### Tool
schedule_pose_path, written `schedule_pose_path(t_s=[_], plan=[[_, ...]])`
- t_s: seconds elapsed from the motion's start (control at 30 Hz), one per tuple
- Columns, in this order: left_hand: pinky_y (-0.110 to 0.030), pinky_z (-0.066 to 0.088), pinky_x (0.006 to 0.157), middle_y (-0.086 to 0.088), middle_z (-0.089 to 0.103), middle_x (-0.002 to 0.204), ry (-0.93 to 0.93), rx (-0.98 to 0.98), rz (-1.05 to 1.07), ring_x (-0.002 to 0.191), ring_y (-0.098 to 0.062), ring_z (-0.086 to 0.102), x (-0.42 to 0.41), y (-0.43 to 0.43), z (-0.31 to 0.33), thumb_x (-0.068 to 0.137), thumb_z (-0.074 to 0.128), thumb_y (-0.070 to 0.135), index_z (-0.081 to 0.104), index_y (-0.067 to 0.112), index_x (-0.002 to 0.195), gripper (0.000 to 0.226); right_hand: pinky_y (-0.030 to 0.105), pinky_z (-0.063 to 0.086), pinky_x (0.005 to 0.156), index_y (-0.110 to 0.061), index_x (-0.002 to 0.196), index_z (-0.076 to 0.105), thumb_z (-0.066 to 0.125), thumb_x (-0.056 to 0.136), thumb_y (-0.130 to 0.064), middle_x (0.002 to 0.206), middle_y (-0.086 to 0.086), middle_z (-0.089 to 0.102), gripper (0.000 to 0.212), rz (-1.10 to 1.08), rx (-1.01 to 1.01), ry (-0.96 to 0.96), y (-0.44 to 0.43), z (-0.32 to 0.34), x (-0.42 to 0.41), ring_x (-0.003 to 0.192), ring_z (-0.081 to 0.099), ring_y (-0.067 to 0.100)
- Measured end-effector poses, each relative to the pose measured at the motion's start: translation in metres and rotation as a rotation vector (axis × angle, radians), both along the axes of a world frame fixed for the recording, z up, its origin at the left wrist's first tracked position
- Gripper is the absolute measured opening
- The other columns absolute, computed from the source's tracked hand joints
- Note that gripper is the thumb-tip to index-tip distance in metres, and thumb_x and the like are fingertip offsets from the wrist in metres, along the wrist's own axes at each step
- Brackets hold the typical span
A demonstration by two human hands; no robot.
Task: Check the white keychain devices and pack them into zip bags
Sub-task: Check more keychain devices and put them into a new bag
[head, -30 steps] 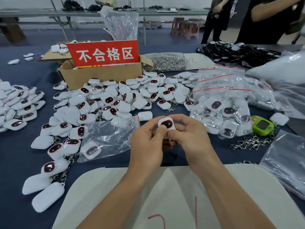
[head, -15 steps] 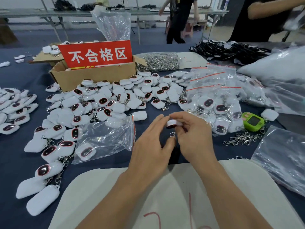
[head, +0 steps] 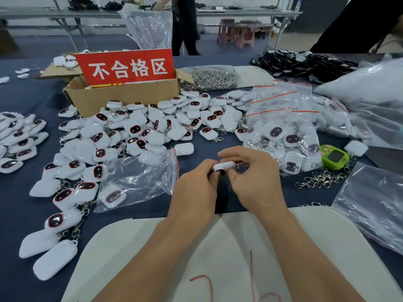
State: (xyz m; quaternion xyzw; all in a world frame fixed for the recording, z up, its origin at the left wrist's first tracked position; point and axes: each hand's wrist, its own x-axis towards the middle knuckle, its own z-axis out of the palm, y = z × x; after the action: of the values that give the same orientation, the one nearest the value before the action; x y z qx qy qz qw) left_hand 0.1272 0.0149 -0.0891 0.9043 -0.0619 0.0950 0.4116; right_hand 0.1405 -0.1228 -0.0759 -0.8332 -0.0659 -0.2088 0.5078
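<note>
Your left hand [head: 194,192] and right hand [head: 255,179] are both bare, uncovered across the backs and down every finger that shows; the knuckles show as faint ridges, and the fingers are slim and smooth; the nails are too small and too hidden to judge; your left forearm [head: 152,258] and right forearm [head: 305,258] are bare as well, uncovered from the wrists to the lower edge of the view; both look lean and smooth, and the wide lens swells them towards that edge.
</note>
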Motion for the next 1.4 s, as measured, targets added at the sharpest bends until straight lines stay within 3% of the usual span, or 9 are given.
schedule_pose_path(t_s=[0.17, 0.23, 0.33, 0.47, 0.7, 0.93, 1.1, 1.3, 1.4], plan=[[-0.013, 0.046, 0.097, 0.021, 0.065, 0.130, -0.099, -0.132, -0.057, 0.111, 0.000, 0.062, -0.001, 0.000, 0.000, 0.089, 0.068, 0.000, 0.056, 0.040, 0.143, 0.068, 0.021, 0.058, 0.070, -0.029, 0.080, 0.081, 0.065, 0.081, 0.014, 0.083, -0.004, 0.080, 0.046, 0.082, 0.468, 0.224, 0.000, 0.008, 0.003, 0.077, 0.076, 0.012], [-0.012, 0.040, 0.106, 0.020, 0.057, 0.142, -0.213, -0.127, -0.080, 0.125, 0.005, 0.054, -0.002, -0.001, 0.001, 0.087, 0.070, -0.001, 0.063, 0.033, 0.139, 0.062, 0.025, 0.054, 0.057, -0.021, 0.086, 0.083, 0.062, 0.088, 0.009, 0.080, 0.004, 0.078, 0.036, 0.125, 0.614, 0.377, -0.003, 0.010, 0.002, 0.061, 0.068, 0.017], [-0.006, 0.039, 0.093, 0.024, 0.066, 0.119, -0.309, -0.201, -0.060, 0.111, 0.012, 0.057, -0.003, -0.001, 0.002, 0.096, 0.066, 0.015, 0.074, 0.029, 0.120, 0.029, 0.025, 0.042, 0.047, -0.008, 0.086, 0.080, 0.058, 0.097, -0.006, 0.070, 0.011, 0.070, 0.025, 0.182, 0.651, 0.486, -0.007, 0.012, 0.002, 0.050, 0.054, 0.018], [-0.011, 0.038, 0.067, 0.020, 0.063, 0.076, -0.232, -0.187, 0.038, 0.075, -0.002, 0.057, -0.002, 0.003, 0.003, 0.103, 0.058, 0.034, 0.073, 0.032, 0.101, 0.016, 0.026, 0.045, 0.060, -0.008, 0.083, 0.079, 0.070, 0.086, -0.018, 0.071, 0.011, 0.066, 0.014, 0.181, 0.539, 0.420, -0.009, 0.012, 0.002, 0.062, 0.054, 0.016], [-0.026, 0.045, 0.069, 0.009, 0.065, 0.073, -0.183, -0.192, 0.032, 0.073, -0.015, 0.060, -0.001, 0.003, 0.007, 0.103, 0.061, 0.028, 0.076, 0.025, 0.096, 0.017, 0.019, 0.042, 0.051, -0.010, 0.080, 0.081, 0.071, 0.085, 0.003, 0.056, 0.007, 0.061, 0.017, 0.178, 0.471, 0.413, -0.012, 0.012, 0.004, 0.053, 0.052, 0.012], [-0.036, 0.038, 0.089, 0.003, 0.073, 0.093, -0.560, 0.218, 0.354, 0.097, -0.024, 0.058, 0.003, 0.008, 0.015, 0.080, 0.073, 0.015, 0.078, 0.018, 0.116, 0.036, 0.016, 0.041, 0.049, -0.022, 0.073, 0.080, 0.077, 0.086, -0.013, 0.052, 0.002, 0.059, 0.016, 0.015, 0.449, 0.436, -0.007, 0.004, 0.006, 0.049, 0.049, 0.010], [-0.036, 0.021, 0.082, -0.002, 0.070, 0.086, -0.087, 0.627, 0.523, 0.080, -0.025, 0.054, 0.012, 0.030, 0.018, 0.087, 0.065, 0.032, 0.053, 0.025, 0.144, 0.059, 0.019, 0.043, 0.051, -0.028, 0.072, 0.078, 0.084, 0.080, -0.026, 0.058, -0.004, 0.066, 0.010, -0.055, 0.450, 0.409, -0.005, 0.003, 0.006, 0.047, 0.047, 0.008], [-0.037, 0.044, 0.072, 0.000, 0.070, 0.071, -0.324, 0.256, 0.394, 0.067, -0.020, 0.040, 0.000, 0.011, 0.019, 0.088, 0.068, 0.022, 0.065, 0.024, 0.132, 0.044, 0.020, 0.039, 0.049, -0.021, 0.072, 0.076, 0.083, 0.081, -0.019, 0.056, -0.003, 0.063, 0.012, 0.027, 0.439, 0.354, 0.007, 0.000, 0.005, 0.047, 0.046, 0.009], [-0.039, 0.047, 0.081, 0.015, 0.049, 0.062, -0.339, 0.047, 0.208, 0.067, -0.010, 0.032, -0.007, 0.000, 0.018, 0.086, 0.054, 0.018, 0.065, 0.025, 0.135, 0.051, 0.031, 0.053, 0.062, -0.022, 0.081, 0.080, 0.076, 0.087, -0.012, 0.068, -0.003, 0.074, 0.012, 0.154, 0.369, 0.314, 0.016, 0.000, 0.000, 0.058, 0.064, 0.014]])
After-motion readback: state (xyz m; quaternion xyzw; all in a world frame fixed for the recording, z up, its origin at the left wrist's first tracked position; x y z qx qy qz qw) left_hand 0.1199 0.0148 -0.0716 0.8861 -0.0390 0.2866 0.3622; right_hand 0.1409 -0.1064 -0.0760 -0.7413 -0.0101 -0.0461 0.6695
